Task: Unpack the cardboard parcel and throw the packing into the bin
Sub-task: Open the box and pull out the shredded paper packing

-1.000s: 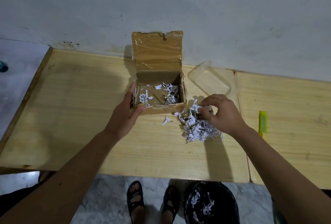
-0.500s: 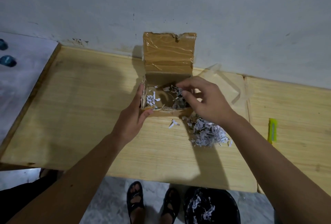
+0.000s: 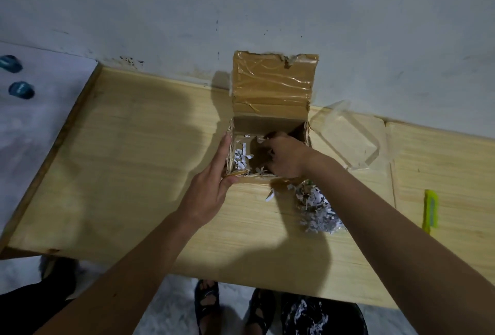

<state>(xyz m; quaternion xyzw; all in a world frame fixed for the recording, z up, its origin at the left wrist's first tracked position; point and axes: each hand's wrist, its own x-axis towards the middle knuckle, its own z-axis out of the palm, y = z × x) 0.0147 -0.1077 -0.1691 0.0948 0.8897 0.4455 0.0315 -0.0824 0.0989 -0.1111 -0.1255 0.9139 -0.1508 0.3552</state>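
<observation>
A small cardboard parcel point(image 3: 272, 85) stands open on the wooden table point(image 3: 134, 160), its taped lid tipped back against the wall. Shredded white paper point(image 3: 241, 159) lies in its left half. My left hand point(image 3: 211, 187) presses flat against the parcel's left wall and front corner. My right hand point(image 3: 285, 155) is down inside the box, fingers curled over shreds on the right side; what it holds is hidden. A heap of shredded paper point(image 3: 316, 207) lies on the table just right of the box. A black bin point(image 3: 321, 318) with shreds in it stands on the floor below.
A clear plastic tray point(image 3: 351, 139) lies right of the parcel by the wall. A yellow-green cutter point(image 3: 431, 213) rests on the adjoining table at the right. My sandalled feet point(image 3: 207, 305) are beside the bin. Two blue objects point(image 3: 21, 89) sit at far left.
My right hand left the heap on the table, moved over the parcel and has now gone down inside it. My left hand stays against the parcel's left side.
</observation>
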